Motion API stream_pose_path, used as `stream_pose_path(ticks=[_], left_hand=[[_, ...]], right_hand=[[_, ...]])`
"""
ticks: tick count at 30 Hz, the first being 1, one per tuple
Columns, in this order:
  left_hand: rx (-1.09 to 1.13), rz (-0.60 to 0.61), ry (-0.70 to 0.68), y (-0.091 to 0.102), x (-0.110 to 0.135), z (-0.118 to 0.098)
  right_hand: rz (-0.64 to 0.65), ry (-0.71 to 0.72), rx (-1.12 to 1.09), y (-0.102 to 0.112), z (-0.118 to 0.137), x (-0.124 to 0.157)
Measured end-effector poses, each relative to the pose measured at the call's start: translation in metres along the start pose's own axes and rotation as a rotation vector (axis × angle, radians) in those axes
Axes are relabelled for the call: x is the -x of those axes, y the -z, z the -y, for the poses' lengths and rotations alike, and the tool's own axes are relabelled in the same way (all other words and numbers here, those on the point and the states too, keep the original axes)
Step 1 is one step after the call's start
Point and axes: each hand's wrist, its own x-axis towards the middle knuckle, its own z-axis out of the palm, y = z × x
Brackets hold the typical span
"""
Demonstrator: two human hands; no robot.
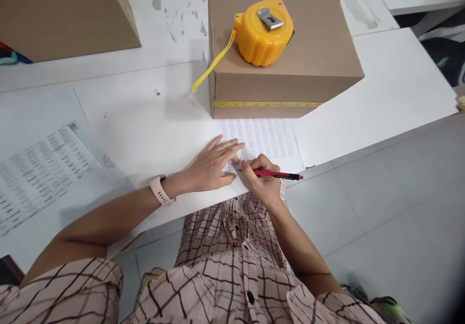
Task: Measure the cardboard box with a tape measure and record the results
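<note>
A red and black pen (279, 174) is gripped in my right hand (264, 178), its tip down at the lower part of a printed sheet (269, 140). My left hand (214, 163) lies flat on that sheet's left side with fingers spread. Just beyond the sheet stands a brown cardboard box (316, 38), which covers the sheet's far edge. On top of the box rests a yellow tape measure (264, 33) with a metal clip facing up and a yellow wrist strap hanging over the left edge. A yellow measuring strip (269, 104) runs along the box's near side.
Another cardboard box (69, 19) stands at the far left. More printed paper (43, 174) lies on the white table (119, 101) at the left. The table's edge runs close to my body, with tiled floor (392, 208) at the right.
</note>
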Motion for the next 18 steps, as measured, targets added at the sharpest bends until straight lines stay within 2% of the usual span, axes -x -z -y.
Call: stream_pose_path(ticks=[18], left_hand=[[-0.002,-0.003,-0.010,0.0018,-0.0001,-0.0025]], right_hand=[[-0.018,0.032,0.047,-0.0027,0.0007,-0.0002]])
